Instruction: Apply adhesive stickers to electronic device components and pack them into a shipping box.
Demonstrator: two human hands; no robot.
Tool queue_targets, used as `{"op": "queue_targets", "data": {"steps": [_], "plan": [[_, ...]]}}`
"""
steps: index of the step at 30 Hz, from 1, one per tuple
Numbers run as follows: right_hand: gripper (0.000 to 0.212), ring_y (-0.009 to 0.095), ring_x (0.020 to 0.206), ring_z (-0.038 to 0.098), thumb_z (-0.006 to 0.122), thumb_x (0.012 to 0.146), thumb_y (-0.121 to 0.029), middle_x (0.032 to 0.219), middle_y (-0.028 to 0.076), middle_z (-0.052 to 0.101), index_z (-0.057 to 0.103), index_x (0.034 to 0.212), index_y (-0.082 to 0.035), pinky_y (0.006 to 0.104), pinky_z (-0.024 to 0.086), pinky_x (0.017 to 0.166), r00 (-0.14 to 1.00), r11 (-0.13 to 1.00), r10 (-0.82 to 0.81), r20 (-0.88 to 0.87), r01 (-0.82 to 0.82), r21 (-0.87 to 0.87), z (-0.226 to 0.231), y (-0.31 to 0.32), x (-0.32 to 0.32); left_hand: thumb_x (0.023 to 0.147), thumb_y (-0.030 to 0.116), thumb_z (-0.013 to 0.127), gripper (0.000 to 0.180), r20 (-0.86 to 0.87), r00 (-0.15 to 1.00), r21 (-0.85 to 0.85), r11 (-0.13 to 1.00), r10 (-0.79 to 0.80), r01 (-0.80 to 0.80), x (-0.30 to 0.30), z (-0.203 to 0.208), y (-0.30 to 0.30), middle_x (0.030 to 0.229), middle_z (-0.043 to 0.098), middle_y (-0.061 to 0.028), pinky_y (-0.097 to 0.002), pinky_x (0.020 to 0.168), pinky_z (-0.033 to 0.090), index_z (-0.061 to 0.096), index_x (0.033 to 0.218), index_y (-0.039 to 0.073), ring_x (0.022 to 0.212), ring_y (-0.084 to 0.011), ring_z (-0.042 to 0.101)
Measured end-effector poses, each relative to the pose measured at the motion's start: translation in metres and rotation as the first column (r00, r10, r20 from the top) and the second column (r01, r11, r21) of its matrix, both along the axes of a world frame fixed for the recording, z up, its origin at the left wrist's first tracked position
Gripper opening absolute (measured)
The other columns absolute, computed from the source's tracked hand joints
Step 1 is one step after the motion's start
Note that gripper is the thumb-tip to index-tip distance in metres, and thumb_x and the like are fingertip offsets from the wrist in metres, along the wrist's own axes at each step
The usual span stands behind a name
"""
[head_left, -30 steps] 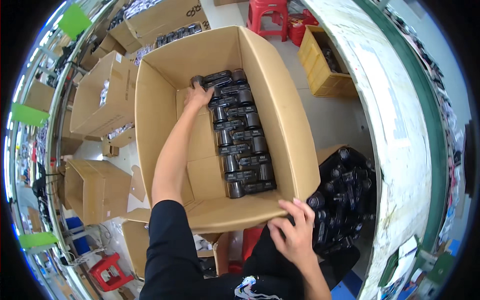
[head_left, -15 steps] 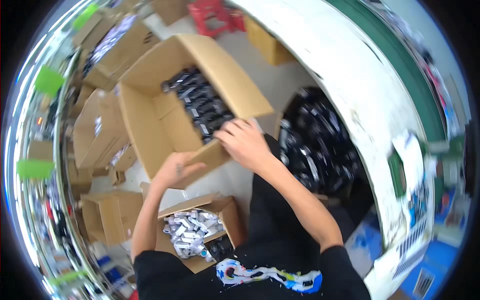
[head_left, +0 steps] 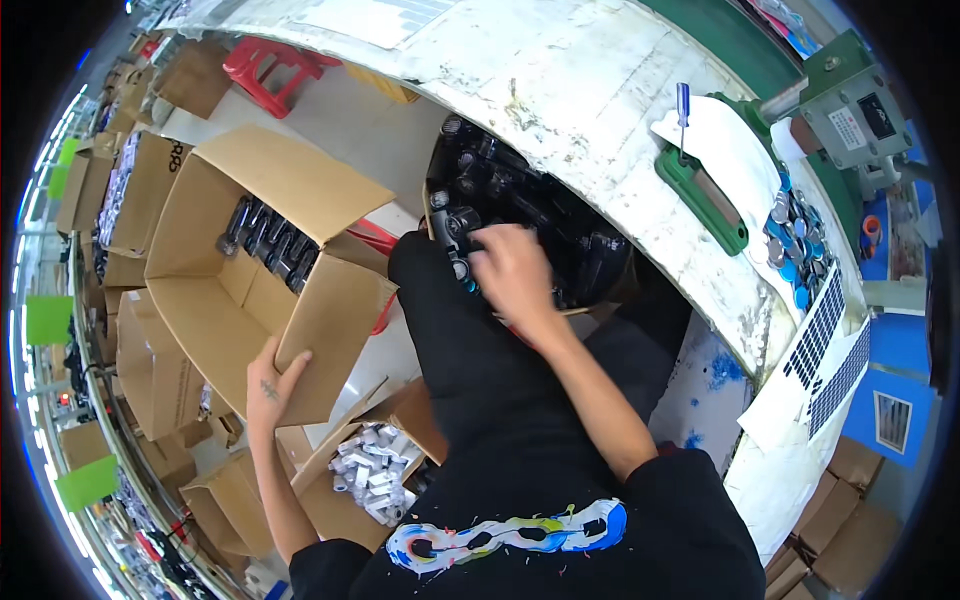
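My left hand (head_left: 273, 379) rests flat against the near flap of a large open cardboard box (head_left: 215, 300), fingers spread on the cardboard. Rows of black cylindrical parts (head_left: 268, 245) lie inside that box. My right hand (head_left: 508, 268) is blurred and reaches into a second container of black cylindrical parts (head_left: 520, 215) beside my knee, under the edge of the white bench. Its fingers curl over the parts; whether it grips one is unclear. My black trousers and shirt fill the lower middle.
A small carton of silver parts (head_left: 368, 472) stands by my left leg. More cardboard boxes (head_left: 135, 200) line the left side. A red stool (head_left: 268, 62) stands at the top. The white bench (head_left: 600, 110) holds a green tool (head_left: 702, 195) and blue-silver discs (head_left: 795, 240).
My view swung right. My right hand left the big box's edge and moved to the pile of black parts. My left hand came out of the box and now holds its flap.
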State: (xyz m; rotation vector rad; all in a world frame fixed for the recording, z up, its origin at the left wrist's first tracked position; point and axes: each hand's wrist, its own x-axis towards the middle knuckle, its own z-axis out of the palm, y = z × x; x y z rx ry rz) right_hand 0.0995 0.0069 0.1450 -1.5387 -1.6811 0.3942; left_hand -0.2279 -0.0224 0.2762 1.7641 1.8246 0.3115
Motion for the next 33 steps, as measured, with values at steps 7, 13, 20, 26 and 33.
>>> {"op": "queue_targets", "data": {"steps": [7,13,20,26,33], "plan": [[0.038,0.03,0.102,0.052,0.074,0.067,-0.025,0.108,0.011,0.051,0.06,0.098,-0.006,0.0423,0.047,0.084,0.901,0.846,-0.066,0.43,0.279,-0.454,-0.124,-0.019,0.045,0.087,0.002,0.055,0.024,0.265,0.964,0.403,0.911,-0.025,-0.088,0.099,-0.033,-0.024,0.096,0.064,-0.0119,-0.0299,0.082,0.048,0.061,0.11,0.0,0.09,-0.0188,0.061],[0.027,0.03,0.088,0.059,0.067,0.07,-0.024,0.092,0.013,0.054,0.061,0.087,-0.003,0.0434,0.049,0.067,0.971,0.858,-0.222,0.092,0.24,-0.455,-0.074,-0.042,0.061,0.096,0.035,0.047,0.058,0.735,0.533,-0.399,0.903,0.42,-0.162,0.228,-0.153,-0.029,0.125,0.051,-0.0116,-0.0295,0.085,0.048,0.029,0.141,0.003,0.105,-0.0169,0.054],[0.029,0.027,0.1,0.052,0.061,0.069,-0.007,0.105,0.008,0.052,0.058,0.098,-0.004,0.0342,0.052,0.072,0.944,0.934,-0.329,0.004,0.326,-0.145,0.01,-0.137,0.055,0.098,0.035,0.042,0.033,0.735,0.215,-0.678,0.684,0.643,0.268,0.298,-0.14,-0.056,0.097,0.061,-0.0044,-0.0246,0.077,0.048,0.057,0.104,0.007,0.089,-0.0116,0.057],[0.038,0.029,0.119,0.045,0.063,0.075,-0.012,0.124,0.015,0.047,0.057,0.111,-0.001,0.0395,0.042,0.096,0.977,0.954,-0.161,0.139,0.19,-0.233,0.036,-0.195,0.084,0.097,0.027,0.044,0.033,0.586,0.106,-0.734,0.471,0.803,0.49,0.311,-0.181,-0.069,0.113,0.059,-0.0107,-0.036,0.088,0.049,0.053,0.117,0.003,0.102,-0.0256,0.059],[0.012,0.025,0.08,0.058,0.062,0.079,-0.004,0.09,0.009,0.06,0.067,0.089,-0.008,0.0331,0.047,0.067,0.68,0.68,-0.726,0.105,0.732,-0.04,0.157,-0.253,0.203,0.089,0.011,0.051,0.042,0.774,0.227,-0.627,0.664,0.591,0.408,0.293,-0.152,-0.048,0.115,0.056,-0.0149,-0.0415,0.078,0.054,0.041,0.13,0.006,0.1,-0.0281,0.06]]}}
